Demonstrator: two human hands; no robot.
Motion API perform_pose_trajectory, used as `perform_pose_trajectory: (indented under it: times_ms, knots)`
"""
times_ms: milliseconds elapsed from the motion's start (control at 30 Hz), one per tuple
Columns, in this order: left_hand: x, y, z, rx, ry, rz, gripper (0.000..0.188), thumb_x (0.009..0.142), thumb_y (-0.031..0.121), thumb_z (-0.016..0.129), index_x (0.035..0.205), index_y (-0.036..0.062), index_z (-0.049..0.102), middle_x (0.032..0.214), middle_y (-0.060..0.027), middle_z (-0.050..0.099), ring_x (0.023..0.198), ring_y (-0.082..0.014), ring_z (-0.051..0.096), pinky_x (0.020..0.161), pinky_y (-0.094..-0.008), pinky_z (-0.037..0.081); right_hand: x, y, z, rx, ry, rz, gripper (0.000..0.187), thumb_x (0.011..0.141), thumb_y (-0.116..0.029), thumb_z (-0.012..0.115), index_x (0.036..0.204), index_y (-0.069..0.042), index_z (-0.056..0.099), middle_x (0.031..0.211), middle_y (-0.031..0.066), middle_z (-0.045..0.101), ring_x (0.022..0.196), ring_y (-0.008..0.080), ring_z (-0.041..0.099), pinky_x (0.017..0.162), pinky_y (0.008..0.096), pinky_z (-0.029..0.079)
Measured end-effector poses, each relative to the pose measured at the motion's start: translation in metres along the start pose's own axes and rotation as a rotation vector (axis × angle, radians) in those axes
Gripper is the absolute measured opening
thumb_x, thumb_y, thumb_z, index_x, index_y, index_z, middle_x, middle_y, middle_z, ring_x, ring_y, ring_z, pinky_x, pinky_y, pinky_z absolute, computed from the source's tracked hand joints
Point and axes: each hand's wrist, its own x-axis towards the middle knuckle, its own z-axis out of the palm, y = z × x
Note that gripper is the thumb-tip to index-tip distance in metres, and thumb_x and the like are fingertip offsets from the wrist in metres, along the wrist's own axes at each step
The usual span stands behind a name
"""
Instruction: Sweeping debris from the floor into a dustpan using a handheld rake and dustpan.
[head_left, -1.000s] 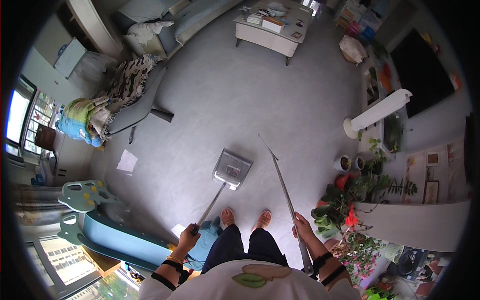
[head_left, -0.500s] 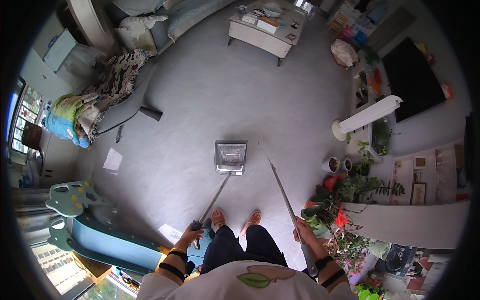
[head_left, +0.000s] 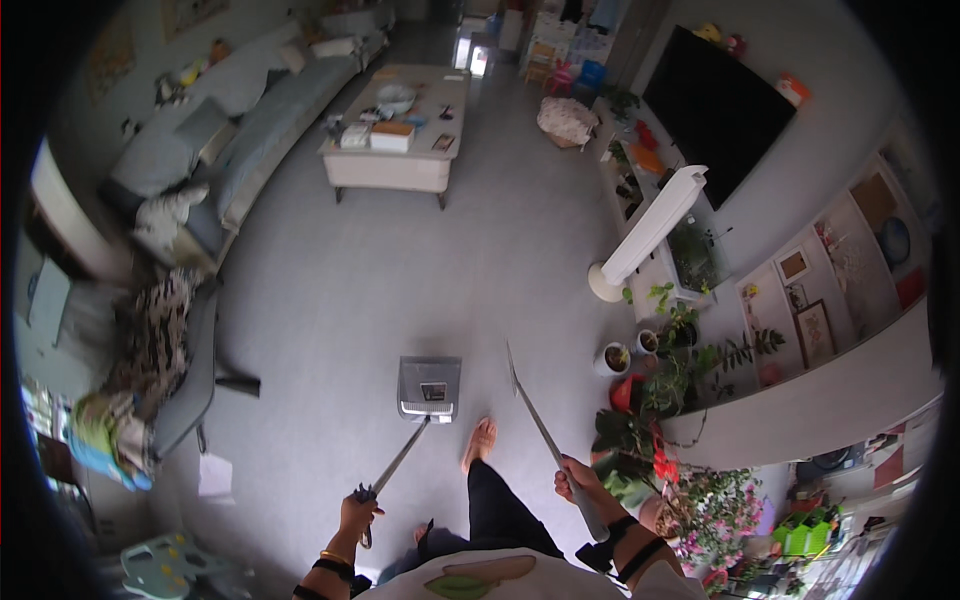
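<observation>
My left hand (head_left: 359, 514) is closed around the upper end of a long-handled dustpan (head_left: 429, 380). The grey dustpan's scoop rests on the floor in front of me, its wide mouth facing away. In my right hand (head_left: 579, 481) is the grey pole of a broom (head_left: 541, 428), slanting forward and slightly left. Its thin far end, right of the scoop, looks edge-on, so the bristles are hard to make out. Dustpan and broom are apart. One sandalled foot (head_left: 480, 444) is forward between them.
Potted plants (head_left: 640, 400) and a white tower-shaped appliance (head_left: 655, 225) line the right side. A low table (head_left: 390, 170) stands ahead, with a long sofa (head_left: 270, 150) to its left. A grey lounge chair (head_left: 200, 375) and a paper sheet (head_left: 215, 476) are at left.
I have stepped forward, and the table, plants and chair sit differently in view. The dustpan now appears lower and slightly left. Both hands keep their holds.
</observation>
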Motion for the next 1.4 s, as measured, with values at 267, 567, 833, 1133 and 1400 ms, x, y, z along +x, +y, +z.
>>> perform_pose_trajectory:
  times_ms: [267, 567, 833, 1133, 1400]
  knots:
    - [0.059, 0.193, 0.092, -0.033, -0.059, 0.190, 0.034, 0.073, -0.008, 0.053, 0.106, -0.0099, 0.052, 0.082, -0.0100, 0.058, 0.067, -0.0152, 0.059, 0.060, -0.0297, 0.057, 0.026, -0.158, 0.007, 0.182, 0.001, -0.088, 0.007, 0.084, -0.015, 0.041, 0.088, -0.018, 0.035, 0.055, 0.0027, 0.042, 0.039, 0.0129, 0.038, 0.035, 0.0258, 0.031]
    - [0.192, 0.376, 0.180, -0.033, -0.160, 0.307, 0.033, 0.073, -0.009, 0.049, 0.105, -0.0082, 0.052, 0.081, -0.0105, 0.056, 0.073, -0.0174, 0.060, 0.058, -0.0298, 0.057, 0.083, -0.342, 0.008, 0.269, 0.065, -0.166, 0.017, 0.086, -0.016, 0.041, 0.102, -0.017, 0.037, 0.055, 0.0025, 0.040, 0.040, 0.0129, 0.038, 0.036, 0.0257, 0.032]
    - [0.325, 0.546, 0.252, 0.278, -0.138, 0.313, 0.032, 0.069, 0.004, 0.061, 0.100, 0.0032, 0.061, 0.065, -0.0023, 0.058, 0.051, -0.0099, 0.053, 0.041, -0.0230, 0.045, 0.155, -0.472, -0.014, 0.483, 0.180, -0.070, 0.011, 0.087, -0.019, 0.040, 0.095, -0.014, 0.038, 0.054, 0.0043, 0.040, 0.039, 0.0157, 0.036, 0.036, 0.0294, 0.031]
    - [0.452, 0.755, 0.343, 0.385, -0.181, 0.301, 0.033, 0.068, 0.008, 0.065, 0.100, 0.0020, 0.060, 0.066, -0.0030, 0.059, 0.043, -0.0083, 0.046, 0.040, -0.0222, 0.039, 0.203, -0.662, -0.004, 0.429, 0.103, -0.173, 0.007, 0.088, -0.019, 0.038, 0.085, -0.014, 0.035, 0.052, 0.0033, 0.038, 0.039, 0.0141, 0.034, 0.037, 0.0268, 0.028]
    - [0.542, 0.909, 0.438, 0.152, -0.149, 0.279, 0.028, 0.071, 0.007, 0.061, 0.098, 0.0005, 0.059, 0.072, -0.0054, 0.063, 0.044, -0.0074, 0.046, 0.039, -0.0214, 0.039, 0.307, -0.930, 0.028, 0.433, -0.056, -0.172, 0.028, 0.088, -0.026, 0.044, 0.064, -0.011, 0.041, 0.049, 0.0031, 0.040, 0.040, 0.0132, 0.037, 0.039, 0.0258, 0.030]
